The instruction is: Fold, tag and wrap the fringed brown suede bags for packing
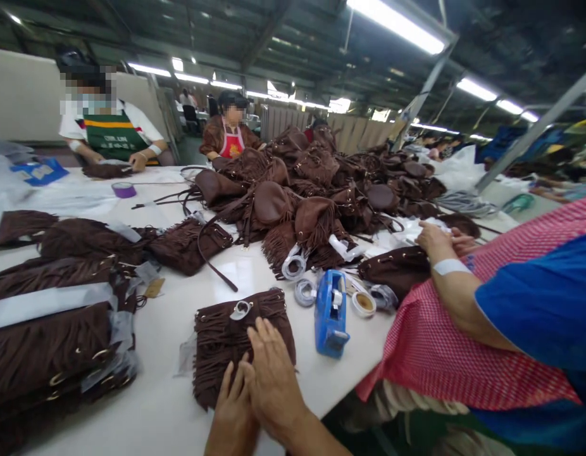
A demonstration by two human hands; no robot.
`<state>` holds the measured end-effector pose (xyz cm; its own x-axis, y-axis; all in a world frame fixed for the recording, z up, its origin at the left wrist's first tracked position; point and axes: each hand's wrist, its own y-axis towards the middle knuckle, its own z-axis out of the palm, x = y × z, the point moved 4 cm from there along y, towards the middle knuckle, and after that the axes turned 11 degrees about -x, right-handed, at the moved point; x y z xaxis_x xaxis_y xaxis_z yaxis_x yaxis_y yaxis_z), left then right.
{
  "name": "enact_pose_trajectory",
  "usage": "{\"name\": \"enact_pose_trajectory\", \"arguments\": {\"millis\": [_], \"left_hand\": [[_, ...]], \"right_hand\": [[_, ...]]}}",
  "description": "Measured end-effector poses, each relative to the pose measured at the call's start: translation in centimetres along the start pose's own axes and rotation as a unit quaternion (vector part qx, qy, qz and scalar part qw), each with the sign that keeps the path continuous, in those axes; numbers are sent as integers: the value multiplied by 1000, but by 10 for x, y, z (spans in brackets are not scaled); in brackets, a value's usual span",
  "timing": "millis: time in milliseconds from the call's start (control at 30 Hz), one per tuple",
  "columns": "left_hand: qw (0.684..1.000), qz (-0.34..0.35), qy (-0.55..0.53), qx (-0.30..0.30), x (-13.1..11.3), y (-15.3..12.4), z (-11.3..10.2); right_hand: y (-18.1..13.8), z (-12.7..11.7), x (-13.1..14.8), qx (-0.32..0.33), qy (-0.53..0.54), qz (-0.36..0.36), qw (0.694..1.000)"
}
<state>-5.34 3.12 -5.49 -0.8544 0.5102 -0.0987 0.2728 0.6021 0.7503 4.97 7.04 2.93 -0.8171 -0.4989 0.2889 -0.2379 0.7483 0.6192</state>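
A dark-brown fringed bag (217,345) lies flat on the white table (164,405), directly in front of the person, a pale-wrapped ring (241,310) near its far edge. The left hand (235,396) and right hand (274,373) rest on it, fingers extended, pressing flat without gripping; their edges touch. Just right of the bag stands a blue tape dispenser (331,316), beside a tape roll (364,304). Stacked fringed bags (50,342) lie to the left. Beyond rises a heap of brown bags (297,183); at right, a co-worker's blue sleeve (544,297) shows.
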Motion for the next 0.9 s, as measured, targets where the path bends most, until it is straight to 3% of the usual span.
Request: {"name": "enact_pose_trajectory", "arguments": {"millis": [133, 333, 500, 567, 667, 767, 833, 900], "left_hand": [[1000, 2, 12, 18, 0, -1, 3], [995, 48, 81, 27, 1, 13, -13], [991, 30, 112, 66, 0, 19, -21], [992, 29, 109, 61, -1, 18, -19], [995, 24, 91, 38, -1, 13, -10], [998, -18, 54, 17, -2, 6, -3], [999, -36, 31, 16, -3, 3, -2], [998, -41, 24, 33, -4, 3, -3]], "right_hand": [[-26, 36, -18, 19, -38, 52, 998], [-38, 51, -43, 57, -28, 61, 996], [-39, 36, -90, 50, -83, 164, 982], [-35, 20, -90, 74, -110, 167, 977], [-17, 2, -49, 81, -101, 81, 988], [10, 10, 5, 128, -10, -73, 989], [25, 20, 16, 178, 19, -127, 976], [35, 24, 7, 227, 29, -158, 960]]}}
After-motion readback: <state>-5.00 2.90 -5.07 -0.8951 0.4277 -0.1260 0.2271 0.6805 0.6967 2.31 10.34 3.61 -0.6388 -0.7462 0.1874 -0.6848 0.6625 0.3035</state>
